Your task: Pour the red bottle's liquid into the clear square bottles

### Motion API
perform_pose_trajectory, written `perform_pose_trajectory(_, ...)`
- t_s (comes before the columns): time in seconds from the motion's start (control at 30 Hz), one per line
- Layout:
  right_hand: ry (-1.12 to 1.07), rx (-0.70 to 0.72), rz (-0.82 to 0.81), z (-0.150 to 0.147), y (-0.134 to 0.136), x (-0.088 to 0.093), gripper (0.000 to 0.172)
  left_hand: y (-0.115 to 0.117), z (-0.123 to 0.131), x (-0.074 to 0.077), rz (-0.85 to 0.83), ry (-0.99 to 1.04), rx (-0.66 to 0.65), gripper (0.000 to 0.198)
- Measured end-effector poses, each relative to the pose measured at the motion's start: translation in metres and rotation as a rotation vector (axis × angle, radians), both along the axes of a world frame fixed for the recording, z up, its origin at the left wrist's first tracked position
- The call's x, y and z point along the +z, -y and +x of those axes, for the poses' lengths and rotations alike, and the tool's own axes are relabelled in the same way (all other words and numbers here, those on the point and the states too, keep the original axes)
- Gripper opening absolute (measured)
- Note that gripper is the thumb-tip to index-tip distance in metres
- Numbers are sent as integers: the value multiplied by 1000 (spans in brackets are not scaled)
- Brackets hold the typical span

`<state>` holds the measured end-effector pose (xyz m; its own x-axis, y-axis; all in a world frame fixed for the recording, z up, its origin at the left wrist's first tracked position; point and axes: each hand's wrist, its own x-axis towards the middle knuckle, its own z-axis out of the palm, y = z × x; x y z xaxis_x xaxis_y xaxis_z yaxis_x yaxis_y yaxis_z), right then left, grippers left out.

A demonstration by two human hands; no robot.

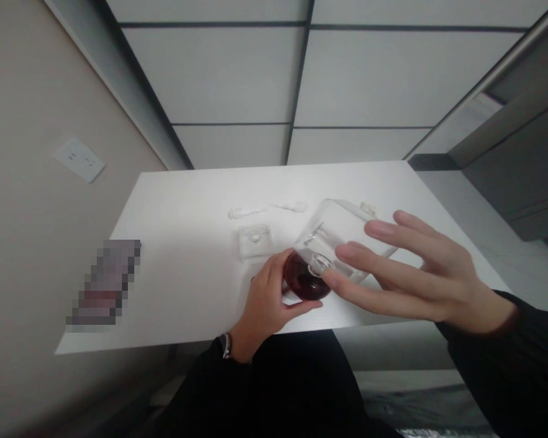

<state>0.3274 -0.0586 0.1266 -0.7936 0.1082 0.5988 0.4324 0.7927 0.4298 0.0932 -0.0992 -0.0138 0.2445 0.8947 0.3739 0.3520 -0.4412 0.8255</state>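
A small glass of dark red liquid [304,280] stands near the front edge of the white table [182,286]. My left hand [265,307] is wrapped round it from the left. A clear glass bottle [335,234] lies tipped over, its mouth at the rim of the small glass. My right hand [415,274] holds this bottle from the right, fingers long and stretched along its side. Both sleeves are black, and a band shows on my left wrist.
A small square clear container [254,241] and a thin clear plastic piece [267,208] lie behind the glass. A blurred object [104,283] sits at the table's left edge. A wall socket [79,159] is on the left wall. Tiled floor lies beyond.
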Motion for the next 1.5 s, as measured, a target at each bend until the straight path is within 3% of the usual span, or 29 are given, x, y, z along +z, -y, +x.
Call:
perform_pose_trajectory(0.53, 107, 58, -20, 0, 0, 14, 32, 2, 1, 4, -78, 14, -12, 86)
perform_pose_trajectory(1.03, 146, 63, 41, -5, 1, 23, 23, 0, 3, -1, -10, -29, 24, 85)
perform_pose_trajectory(1.1, 125, 45, -44, -5, 1, 24, 29, 0, 3, -1, -14, -20, 23, 84)
perform_pose_trajectory(1.2, 61, 13, -331, -4, 2, 25, 50, 0, 2, 0, -7, -9, 23, 82)
perform_pose_trajectory(1.27, 36, 9, -431, -4, 2, 24, 58, 0, 2, 1, -12, -11, 21, 81)
perform_pose_trajectory(1.33, 42, 10, -385, -4, 2, 24, 57, 0, 2, 1, -15, -15, 23, 82)
perform_pose_trajectory(1.5, 117, -2, -60, -3, 1, 25, 41, 0, 3, 2, -34, -7, 20, 83)
